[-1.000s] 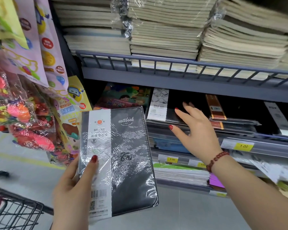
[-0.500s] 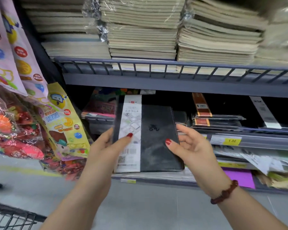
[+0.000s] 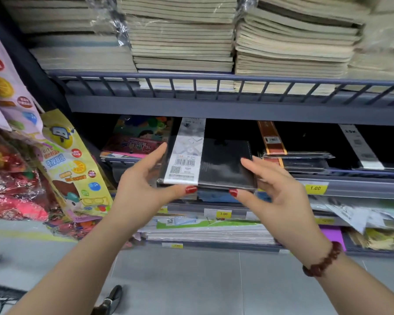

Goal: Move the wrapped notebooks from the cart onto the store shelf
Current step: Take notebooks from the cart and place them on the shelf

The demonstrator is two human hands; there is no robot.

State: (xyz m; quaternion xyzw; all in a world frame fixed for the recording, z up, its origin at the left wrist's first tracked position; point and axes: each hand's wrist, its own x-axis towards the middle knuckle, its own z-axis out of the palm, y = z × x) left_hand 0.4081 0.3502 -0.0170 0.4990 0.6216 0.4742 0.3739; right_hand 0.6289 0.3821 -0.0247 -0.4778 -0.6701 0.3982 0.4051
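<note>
A black wrapped notebook [image 3: 223, 164] with a white barcode band lies nearly flat, partway into the middle store shelf [image 3: 350, 185]. My left hand [image 3: 143, 183] grips its left edge, thumb under the front edge. My right hand [image 3: 275, 192] holds its right edge, thumb below the front. Both hands carry it over a stack at the shelf front. The cart [image 3: 0, 298] shows only as a sliver of wire at the bottom left.
Stacks of beige notebooks [image 3: 182, 35] fill the railed shelf above. Brown-banded notebooks [image 3: 293, 158] lie to the right, colourful books [image 3: 137, 137] to the left. Hanging toy packets [image 3: 62, 164] crowd the left side. Price tags line the shelf edges, and grey floor lies below.
The notebook went from upright in my left hand alone to flat and pushed into the middle shelf. My right hand came back from the shelf and took its right edge.
</note>
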